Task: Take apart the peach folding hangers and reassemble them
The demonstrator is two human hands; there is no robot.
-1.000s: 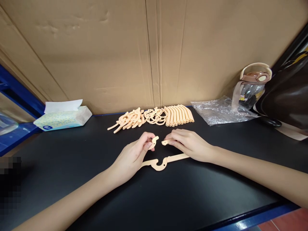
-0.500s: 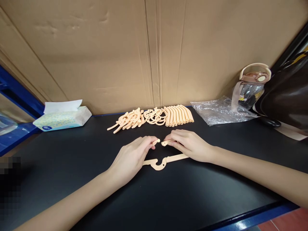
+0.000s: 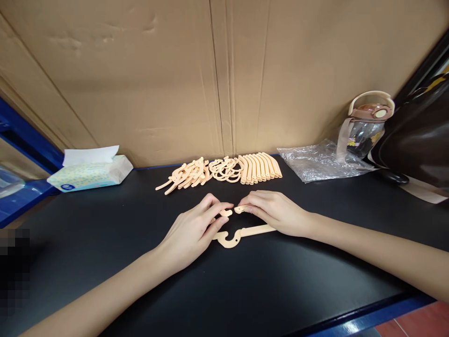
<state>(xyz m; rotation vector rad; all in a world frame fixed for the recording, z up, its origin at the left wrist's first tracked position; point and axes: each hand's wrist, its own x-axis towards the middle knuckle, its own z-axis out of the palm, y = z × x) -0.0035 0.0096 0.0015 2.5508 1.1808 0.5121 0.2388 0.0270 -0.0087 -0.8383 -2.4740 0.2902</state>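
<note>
My left hand (image 3: 198,222) pinches a beige plastic hanger piece (image 3: 226,213) between thumb and fingers; only its rounded end shows. Across a small gap, my right hand (image 3: 275,210) is closed on another beige hanger arm (image 3: 240,209), its tip with a small hole pointing left. The two ends are apart. Below both hands, a beige hanger (image 3: 229,241) with a curved middle lies flat on the black table (image 3: 224,295). Its outer parts are hidden under my hands.
Along the back lie a loose pile of hanger arms (image 3: 191,174), several curved hook pieces (image 3: 226,169) and a neat row of hanger arms (image 3: 259,168). A tissue pack (image 3: 91,173) sits left; a clear plastic bag (image 3: 315,161) and a bottle (image 3: 368,126) stand right, before a cardboard wall (image 3: 140,84).
The fingers of my left hand have shifted, and the piece in them has turned and dropped slightly. My right hand has stayed almost still.
</note>
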